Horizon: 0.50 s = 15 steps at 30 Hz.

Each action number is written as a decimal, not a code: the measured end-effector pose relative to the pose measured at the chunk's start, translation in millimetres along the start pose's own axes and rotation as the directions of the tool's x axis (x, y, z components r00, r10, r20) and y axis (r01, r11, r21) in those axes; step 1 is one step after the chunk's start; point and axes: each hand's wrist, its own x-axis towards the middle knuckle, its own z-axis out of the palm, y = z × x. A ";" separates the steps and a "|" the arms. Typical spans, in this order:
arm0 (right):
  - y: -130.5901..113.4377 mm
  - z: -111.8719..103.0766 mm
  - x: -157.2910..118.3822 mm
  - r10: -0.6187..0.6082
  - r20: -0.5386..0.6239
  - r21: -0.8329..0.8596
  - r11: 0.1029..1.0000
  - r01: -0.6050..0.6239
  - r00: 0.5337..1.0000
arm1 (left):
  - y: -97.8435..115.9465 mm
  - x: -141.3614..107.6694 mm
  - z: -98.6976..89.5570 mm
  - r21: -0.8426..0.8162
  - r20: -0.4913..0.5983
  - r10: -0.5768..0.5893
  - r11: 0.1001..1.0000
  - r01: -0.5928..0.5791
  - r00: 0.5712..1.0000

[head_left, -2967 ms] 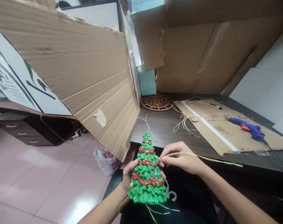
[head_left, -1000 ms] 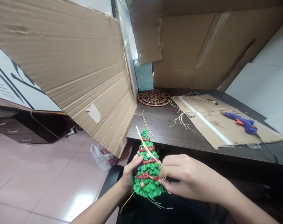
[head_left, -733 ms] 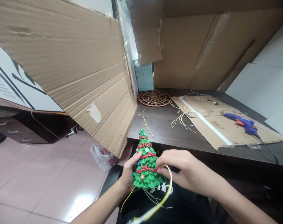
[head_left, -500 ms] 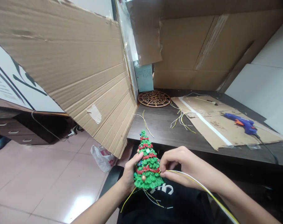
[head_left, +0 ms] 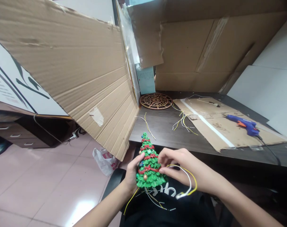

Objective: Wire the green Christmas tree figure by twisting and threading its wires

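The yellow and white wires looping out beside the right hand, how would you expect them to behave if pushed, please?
The yellow and white wires would probably flex easily, since they curve round in a loop beside the right hand. They look thin, so likely light. They may be slightly springy, as the loop arches out rather than hanging limp.

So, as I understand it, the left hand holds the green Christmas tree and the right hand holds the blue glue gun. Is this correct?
Not quite: in the head view, the right hand holds yellow and white wires in its fingers, while the blue glue gun lies on the flat cardboard. The left hand does hold the green Christmas tree.
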 end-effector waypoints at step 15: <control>-10.1 -2.0 -4.0 -0.030 -0.018 -0.048 0.998 0.029 0.999 | 5.7 -0.7 0.4 -0.027 0.004 0.027 0.999 -0.027 1.000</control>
